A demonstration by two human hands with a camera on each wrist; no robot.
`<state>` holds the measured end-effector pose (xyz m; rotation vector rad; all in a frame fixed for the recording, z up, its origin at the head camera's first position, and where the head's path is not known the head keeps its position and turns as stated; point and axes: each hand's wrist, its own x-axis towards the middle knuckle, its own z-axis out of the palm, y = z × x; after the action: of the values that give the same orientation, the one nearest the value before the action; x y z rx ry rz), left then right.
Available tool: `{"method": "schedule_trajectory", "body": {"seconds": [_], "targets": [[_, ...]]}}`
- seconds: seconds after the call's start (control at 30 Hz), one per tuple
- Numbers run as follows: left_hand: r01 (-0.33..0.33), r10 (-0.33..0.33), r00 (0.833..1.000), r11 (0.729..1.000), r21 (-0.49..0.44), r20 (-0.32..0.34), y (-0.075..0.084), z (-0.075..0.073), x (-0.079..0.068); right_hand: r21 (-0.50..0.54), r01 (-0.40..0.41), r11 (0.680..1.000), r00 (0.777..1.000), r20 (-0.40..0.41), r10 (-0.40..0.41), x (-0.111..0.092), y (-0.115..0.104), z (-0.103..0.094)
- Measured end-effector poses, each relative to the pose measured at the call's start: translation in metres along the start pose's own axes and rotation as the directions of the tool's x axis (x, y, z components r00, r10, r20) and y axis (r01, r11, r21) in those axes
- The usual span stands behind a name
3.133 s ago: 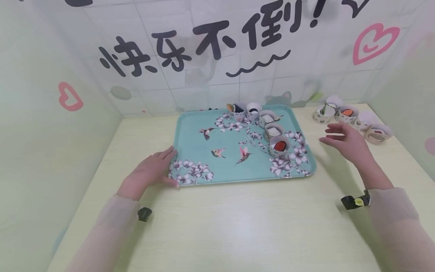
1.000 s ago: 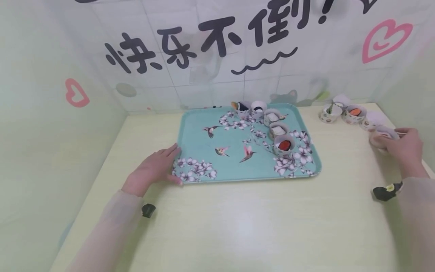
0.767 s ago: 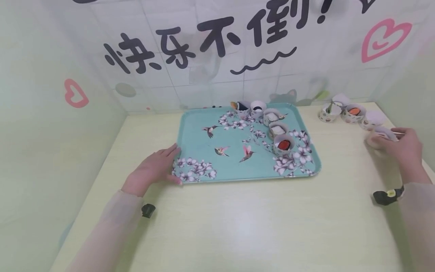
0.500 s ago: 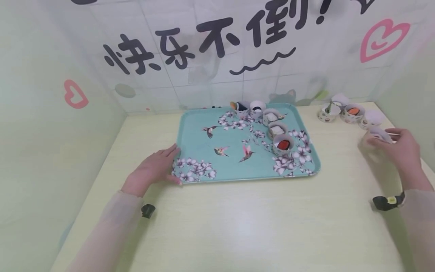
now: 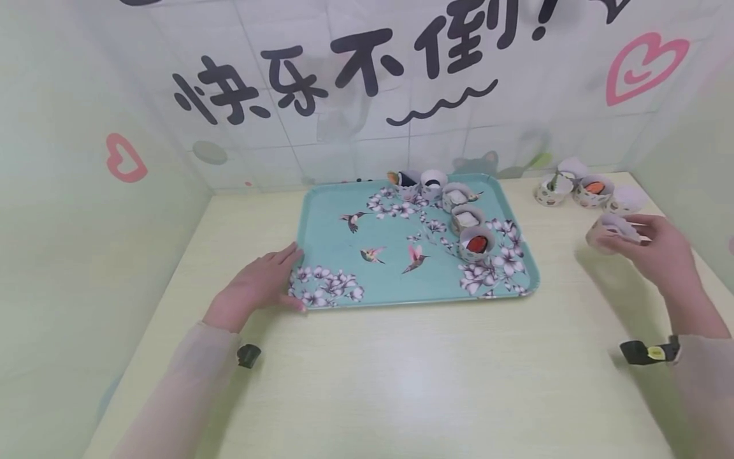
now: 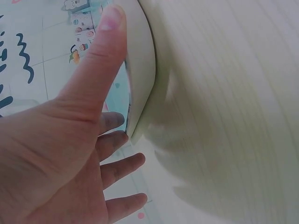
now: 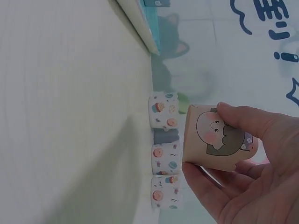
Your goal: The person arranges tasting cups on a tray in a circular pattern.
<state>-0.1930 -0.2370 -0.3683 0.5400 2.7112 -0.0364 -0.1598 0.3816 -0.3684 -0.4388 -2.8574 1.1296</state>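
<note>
My right hand (image 5: pixel 659 255) holds a paper baking cup (image 5: pixel 599 233) above the table, to the right of the tray. In the right wrist view that paper cup (image 7: pixel 217 140) is tan with a cartoon face, pinched between thumb and fingers. What lies inside it is hard to make out. My left hand (image 5: pixel 258 284) rests with spread, straight fingers against the left edge of a light-blue tray (image 5: pixel 327 242) printed with birds and blossoms. Several paper cups stand along the tray's back and right, one with an orange-red piece (image 5: pixel 477 244) in it.
At the back right corner of the table (image 5: pixel 401 382), several more patterned cups (image 5: pixel 593 191) stand close together, one holding an orange-red piece. A wall covering with dark lettering (image 5: pixel 367 60) rises right behind the tray.
My right hand reached to the cup nearest me at the right, took hold of it, lifted it and carried it leftward. My left hand stays at the tray's edge.
</note>
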Motion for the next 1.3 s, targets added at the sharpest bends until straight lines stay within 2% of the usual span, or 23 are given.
{"method": "schedule_trajectory", "body": {"seconds": [0.23,0.5,0.8,0.97,1.3], "targets": [[0.007,-0.007,1.0,1.0,-0.009,0.004,0.001,-0.001,-0.001,0.033,0.098,0.995,0.995,0.028,-0.099,-0.007,-0.02,0.008],[0.003,-0.003,1.0,1.0,-0.003,0.002,0.001,-0.002,-0.002,0.001,0.157,0.988,0.98,0.127,-0.156,-0.015,-0.047,0.025],[0.003,-0.003,1.0,1.0,-0.005,0.008,0.002,-0.003,-0.002,0.015,0.226,0.974,0.956,0.189,-0.225,-0.03,-0.079,0.049],[0.0,0.0,1.0,1.0,-0.009,0.003,0.003,-0.003,-0.003,0.039,0.237,0.971,0.936,0.259,-0.239,-0.038,-0.093,0.064],[-0.005,0.005,1.0,1.0,-0.029,0.002,0.004,-0.004,-0.004,0.042,0.27,0.962,0.9,0.345,-0.267,-0.051,-0.108,0.097]]}}
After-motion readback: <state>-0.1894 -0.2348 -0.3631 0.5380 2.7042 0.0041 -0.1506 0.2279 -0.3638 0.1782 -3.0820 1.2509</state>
